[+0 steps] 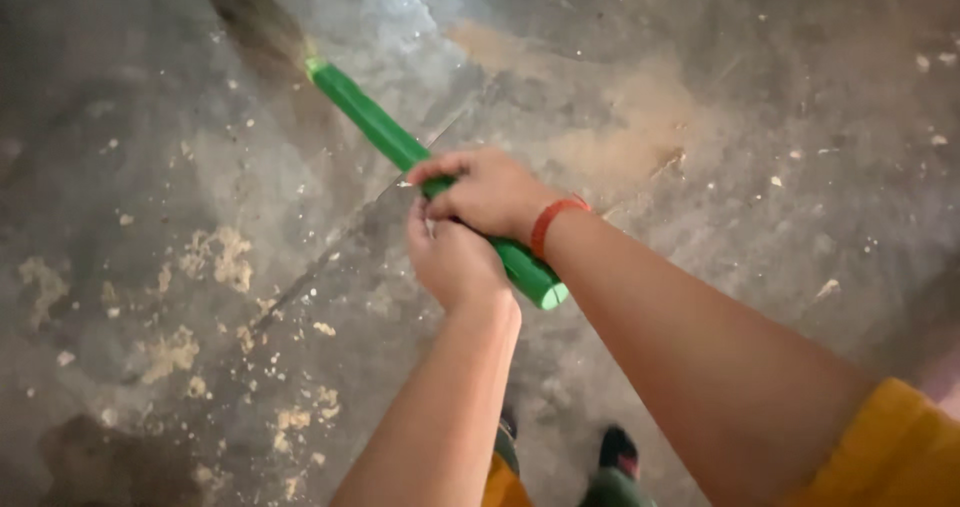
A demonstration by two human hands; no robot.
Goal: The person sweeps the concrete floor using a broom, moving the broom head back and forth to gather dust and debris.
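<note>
While both hands, right (492,192) and left (455,259), grip green broom handle (375,124) tight, blurred bristles (255,22) apparently meet dusty floor (780,87).

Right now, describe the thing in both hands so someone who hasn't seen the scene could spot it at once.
Start from the grey concrete floor strewn with pale dust and crumbs. Both hands meet near the middle of the picture, right hand above left hand, gripping a handle that slants up-left to blurred brown bristles. It is a broom; its bright green handle is the only vivid colour on the floor.

One broom (400,147), two hands (490,192), one wristband (552,217)
</note>
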